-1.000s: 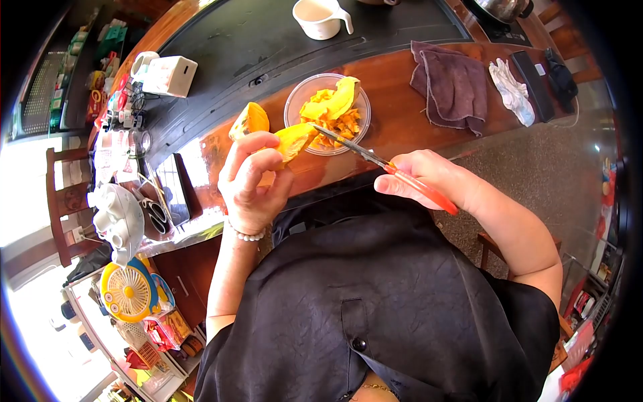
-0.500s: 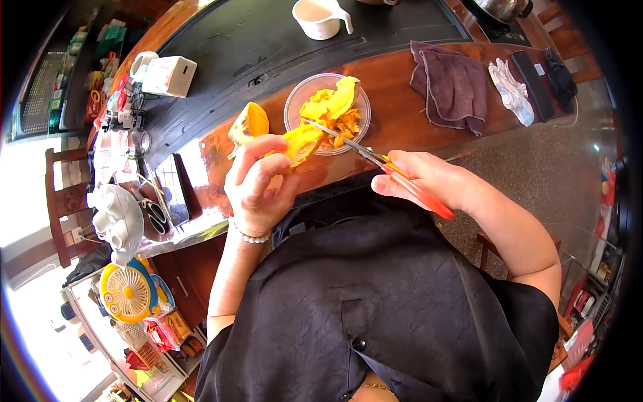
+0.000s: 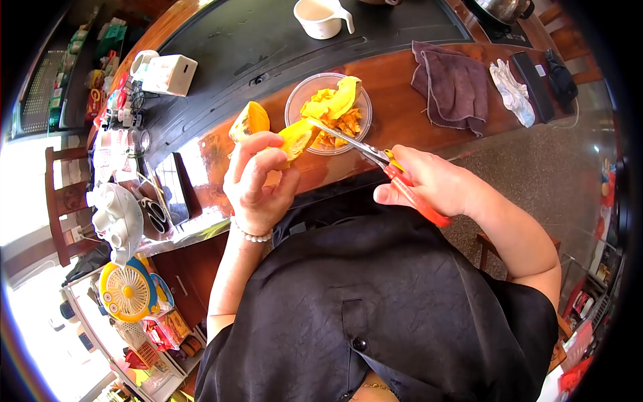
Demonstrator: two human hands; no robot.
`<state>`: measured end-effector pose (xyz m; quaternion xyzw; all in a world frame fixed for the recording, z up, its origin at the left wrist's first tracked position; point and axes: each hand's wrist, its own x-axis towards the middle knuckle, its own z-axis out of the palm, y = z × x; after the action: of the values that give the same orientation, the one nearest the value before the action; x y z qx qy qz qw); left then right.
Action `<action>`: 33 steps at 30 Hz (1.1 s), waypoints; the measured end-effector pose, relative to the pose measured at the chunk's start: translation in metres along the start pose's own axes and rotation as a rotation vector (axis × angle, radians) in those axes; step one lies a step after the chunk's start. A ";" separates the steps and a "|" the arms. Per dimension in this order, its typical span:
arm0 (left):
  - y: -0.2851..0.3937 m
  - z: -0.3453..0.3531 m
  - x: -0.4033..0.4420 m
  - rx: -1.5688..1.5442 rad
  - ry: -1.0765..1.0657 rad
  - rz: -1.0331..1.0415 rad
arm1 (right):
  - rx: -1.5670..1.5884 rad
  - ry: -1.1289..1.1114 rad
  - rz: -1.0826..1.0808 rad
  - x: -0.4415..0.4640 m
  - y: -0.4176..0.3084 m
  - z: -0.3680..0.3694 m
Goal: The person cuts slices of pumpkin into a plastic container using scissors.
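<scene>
Right grip (image 3: 435,179) on scissors (image 3: 383,158), bowl (image 3: 295,107) ahead, towel (image 3: 450,90) beyond

In my view, a white cup (image 3: 320,25) stands at 12 o'clock. A brown towel (image 3: 452,90) lies on the bench (image 3: 394,87) between 1 and 2 o'clock, a crumpled white cloth (image 3: 512,92) beside it at 2. At 8 I have a yellow-and-blue fan (image 3: 127,292).

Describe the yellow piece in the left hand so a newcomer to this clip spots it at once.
Find the wooden table, then the clear round bowl of cut pieces on it. At the bowl's lower left in the picture, the yellow piece is held in the left hand. Unlike the cut pieces and the orange wedge just beyond the hand, it is gripped.
</scene>
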<state>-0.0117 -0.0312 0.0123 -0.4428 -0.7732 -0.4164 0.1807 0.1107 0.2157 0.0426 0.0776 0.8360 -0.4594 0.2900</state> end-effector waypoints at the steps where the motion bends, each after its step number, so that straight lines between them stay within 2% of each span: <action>1: 0.000 0.000 0.000 0.000 0.000 0.000 | 0.000 0.000 0.000 0.000 0.000 0.000; 7: 0.004 0.005 -0.002 0.074 0.019 0.095 | -0.019 -0.032 0.043 0.000 -0.006 -0.002; 13: 0.004 0.007 -0.002 0.103 0.052 0.169 | 0.299 -0.128 -0.059 0.009 0.013 0.009; 15: 0.003 0.008 -0.003 0.105 0.054 0.182 | 0.466 -0.243 -0.005 0.005 0.004 0.004; 18: 0.004 0.009 -0.001 0.095 0.023 0.184 | 0.610 -0.293 0.073 0.004 0.002 0.006; 21: 0.005 0.010 0.001 0.123 0.028 0.190 | 0.698 -0.257 0.114 0.008 0.008 0.012; 30: 0.003 0.010 -0.001 0.109 0.015 0.149 | 0.491 -0.157 0.039 0.012 0.011 0.019; 33: 0.004 0.009 0.000 0.104 0.015 0.145 | 0.492 -0.192 0.097 0.013 0.012 0.019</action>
<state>-0.0078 -0.0229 0.0086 -0.4847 -0.7584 -0.3645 0.2389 0.1124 0.2052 0.0194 0.1416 0.6631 -0.6397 0.3621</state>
